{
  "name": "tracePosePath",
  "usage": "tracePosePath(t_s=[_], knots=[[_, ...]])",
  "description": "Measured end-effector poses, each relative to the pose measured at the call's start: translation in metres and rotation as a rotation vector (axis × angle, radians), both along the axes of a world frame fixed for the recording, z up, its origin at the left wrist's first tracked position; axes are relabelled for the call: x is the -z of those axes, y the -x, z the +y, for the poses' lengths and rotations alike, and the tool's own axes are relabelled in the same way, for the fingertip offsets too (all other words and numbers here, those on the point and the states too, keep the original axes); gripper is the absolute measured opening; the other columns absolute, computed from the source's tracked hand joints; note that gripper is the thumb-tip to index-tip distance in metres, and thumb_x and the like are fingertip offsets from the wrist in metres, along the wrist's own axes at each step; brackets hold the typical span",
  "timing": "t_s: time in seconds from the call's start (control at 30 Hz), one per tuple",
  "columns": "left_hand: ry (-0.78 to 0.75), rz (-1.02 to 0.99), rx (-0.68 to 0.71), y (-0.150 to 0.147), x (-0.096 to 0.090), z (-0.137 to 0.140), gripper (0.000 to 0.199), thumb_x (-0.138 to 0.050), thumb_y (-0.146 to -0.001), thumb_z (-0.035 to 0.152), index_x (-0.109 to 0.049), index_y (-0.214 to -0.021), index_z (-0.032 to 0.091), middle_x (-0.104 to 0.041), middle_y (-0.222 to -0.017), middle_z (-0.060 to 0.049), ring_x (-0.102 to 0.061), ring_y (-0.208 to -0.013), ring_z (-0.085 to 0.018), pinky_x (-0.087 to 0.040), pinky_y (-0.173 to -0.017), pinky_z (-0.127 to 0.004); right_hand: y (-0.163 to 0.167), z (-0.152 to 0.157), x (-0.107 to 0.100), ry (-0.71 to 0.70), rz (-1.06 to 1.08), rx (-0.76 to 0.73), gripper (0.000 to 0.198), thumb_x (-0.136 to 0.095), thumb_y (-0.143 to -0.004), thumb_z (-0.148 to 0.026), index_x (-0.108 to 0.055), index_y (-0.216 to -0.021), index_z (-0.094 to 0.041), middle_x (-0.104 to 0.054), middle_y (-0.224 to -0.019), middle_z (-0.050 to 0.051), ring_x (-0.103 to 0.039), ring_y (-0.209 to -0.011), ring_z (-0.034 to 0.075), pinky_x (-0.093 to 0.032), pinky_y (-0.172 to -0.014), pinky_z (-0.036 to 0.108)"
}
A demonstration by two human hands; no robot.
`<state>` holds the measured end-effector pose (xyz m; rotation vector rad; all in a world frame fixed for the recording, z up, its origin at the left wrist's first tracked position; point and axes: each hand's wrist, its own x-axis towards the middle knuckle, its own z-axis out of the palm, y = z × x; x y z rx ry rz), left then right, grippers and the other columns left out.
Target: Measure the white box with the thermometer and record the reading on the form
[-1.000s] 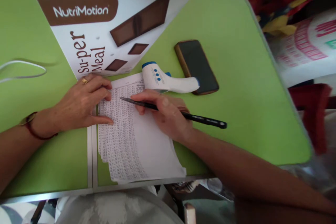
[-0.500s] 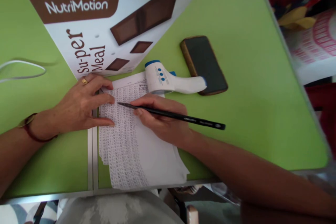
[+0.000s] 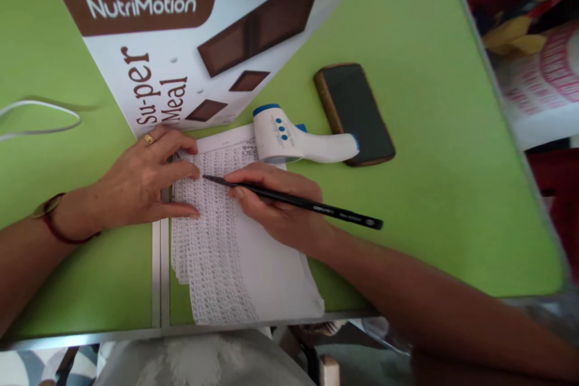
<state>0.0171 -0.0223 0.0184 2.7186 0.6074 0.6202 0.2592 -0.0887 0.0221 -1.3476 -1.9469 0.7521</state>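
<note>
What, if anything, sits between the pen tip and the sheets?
Nothing visible. The right hand holds the pen, tip down at the paper stack; the left hand presses the stack's left edge, clear of the tip.

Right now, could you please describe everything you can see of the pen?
The pen is slim, black and glossy, with faint pale print near its rear end. The right hand grips it near the front, tip down on the stack of handwritten sheets, close to the left hand. It slants low, rear end over the green table.
</note>
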Motion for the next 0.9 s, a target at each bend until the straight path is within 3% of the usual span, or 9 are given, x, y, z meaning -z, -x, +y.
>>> tracePosePath(t_s=[0.37, 0.9], knots=[[-0.021, -0.010, 0.016, 0.0001, 0.0006, 0.0005, 0.043, -0.062, -0.090, 0.058, -0.063, -0.101, 0.017, -0.058, -0.116, -0.015, -0.056, -0.107, -0.028, -0.052, -0.091, -0.047, 0.0009, 0.0003, -0.0021, 0.059, -0.006, 0.016, 0.016, -0.055, -0.088, -0.027, -0.071, -0.092, -0.028, -0.072, -0.078, 0.001, -0.065, -0.065, 0.016, -0.055, -0.060, 0.032], [-0.031, -0.035, 0.034, -0.0001, 0.0015, 0.0007, 0.043, -0.062, -0.090, 0.058, -0.062, -0.101, 0.016, -0.058, -0.115, -0.016, -0.055, -0.106, -0.029, -0.052, -0.091, -0.047, 0.0001, 0.0014, -0.0003, 0.009, 0.025, 0.022, 0.016, -0.057, -0.088, -0.022, -0.071, -0.092, -0.027, -0.073, -0.080, 0.001, -0.066, -0.068, 0.016, -0.056, -0.063, 0.031]])
